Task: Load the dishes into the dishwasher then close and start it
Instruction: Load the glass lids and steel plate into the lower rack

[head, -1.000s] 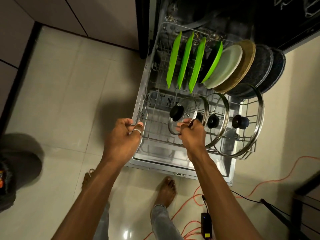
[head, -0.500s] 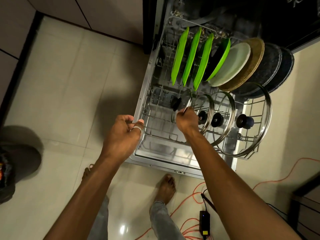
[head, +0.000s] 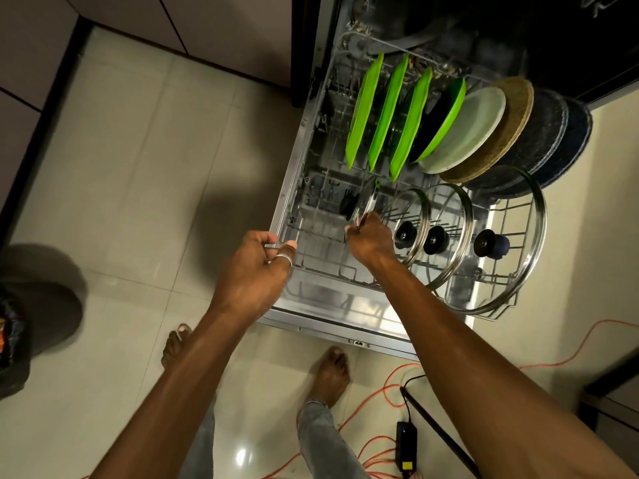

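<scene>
Both hands at the pulled-out rack.

The left hand (head: 254, 271) curls tight round the front-left corner wire of the rack (head: 332, 271). The right hand (head: 371, 236) pinches the rim of a small lid (head: 366, 201), which stands on edge in the front row. Three bigger lids (head: 436, 239) stand to its right. Green plates (head: 387, 115) stand in the row behind.
</scene>
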`<action>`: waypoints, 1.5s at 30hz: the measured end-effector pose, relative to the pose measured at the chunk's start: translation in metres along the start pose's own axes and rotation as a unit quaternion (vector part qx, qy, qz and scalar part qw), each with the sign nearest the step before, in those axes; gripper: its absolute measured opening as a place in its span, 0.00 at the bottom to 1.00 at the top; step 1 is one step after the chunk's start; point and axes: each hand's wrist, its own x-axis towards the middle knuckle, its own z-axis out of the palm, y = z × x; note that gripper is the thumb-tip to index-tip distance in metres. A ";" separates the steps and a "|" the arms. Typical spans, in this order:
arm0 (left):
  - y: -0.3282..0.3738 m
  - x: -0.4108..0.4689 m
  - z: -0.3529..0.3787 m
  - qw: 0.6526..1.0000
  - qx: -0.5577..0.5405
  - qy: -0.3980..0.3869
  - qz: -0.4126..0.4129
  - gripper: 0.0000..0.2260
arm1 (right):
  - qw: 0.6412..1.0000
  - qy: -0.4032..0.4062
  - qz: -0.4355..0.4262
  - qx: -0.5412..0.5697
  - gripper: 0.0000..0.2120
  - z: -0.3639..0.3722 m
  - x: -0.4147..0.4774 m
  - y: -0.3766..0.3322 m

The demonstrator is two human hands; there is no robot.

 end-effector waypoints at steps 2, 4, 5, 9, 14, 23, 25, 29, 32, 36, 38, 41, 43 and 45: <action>-0.002 0.001 0.002 1.000 0.005 0.001 0.000 0.10 | 1.000 0.005 -0.003 -0.019 0.18 0.002 -0.002 0.000; -0.003 0.000 0.003 1.000 0.011 0.000 0.000 0.11 | 0.999 0.008 -0.008 -0.043 0.18 0.005 -0.004 0.000; -0.004 -0.001 0.003 1.000 0.015 -0.002 0.000 0.10 | 0.998 0.001 -0.007 -0.060 0.19 0.007 -0.007 -0.001; -0.005 -0.001 0.001 1.000 0.026 -0.016 0.005 0.10 | 0.996 -0.013 -0.005 -0.087 0.21 0.004 -0.021 -0.001; 0.010 0.000 -0.011 1.000 -0.010 -0.010 0.018 0.07 | 0.998 0.036 -0.013 -0.046 0.18 -0.017 -0.048 -0.011; 0.094 -0.067 -0.108 0.996 -0.038 0.032 0.074 0.15 | 0.993 0.042 -0.107 0.040 0.20 -0.096 -0.207 -0.132; 0.118 -0.096 -0.148 0.994 -0.041 0.053 0.089 0.16 | 0.989 0.048 -0.124 0.069 0.17 -0.118 -0.260 -0.171; 0.165 -0.175 -0.238 0.985 -0.044 0.071 0.149 0.10 | 0.972 0.052 -0.203 0.104 0.12 -0.159 -0.378 -0.246; 0.188 -0.237 -0.302 0.977 -0.035 0.081 0.195 0.11 | 0.955 0.058 -0.267 0.117 0.09 -0.178 -0.459 -0.295; 0.202 -0.299 -0.383 0.965 -0.053 0.106 0.236 0.14 | 0.929 0.051 -0.339 0.139 0.08 -0.187 -0.537 -0.357; 0.205 -0.314 -0.422 0.955 -0.073 0.138 0.252 0.16 | 0.919 0.043 -0.372 0.122 0.08 -0.185 -0.561 -0.390; 0.215 -0.321 -0.470 0.944 -0.066 0.173 0.272 0.15 | 0.902 0.030 -0.420 0.097 0.05 -0.183 -0.578 -0.441; 0.229 -0.323 -0.499 0.937 -0.076 0.189 0.282 0.17 | 0.888 0.019 -0.449 0.096 0.04 -0.185 -0.583 -0.475; 0.244 -0.317 -0.524 0.932 -0.083 0.200 0.290 0.17 | 0.873 0.009 -0.475 0.111 0.04 -0.189 -0.582 -0.507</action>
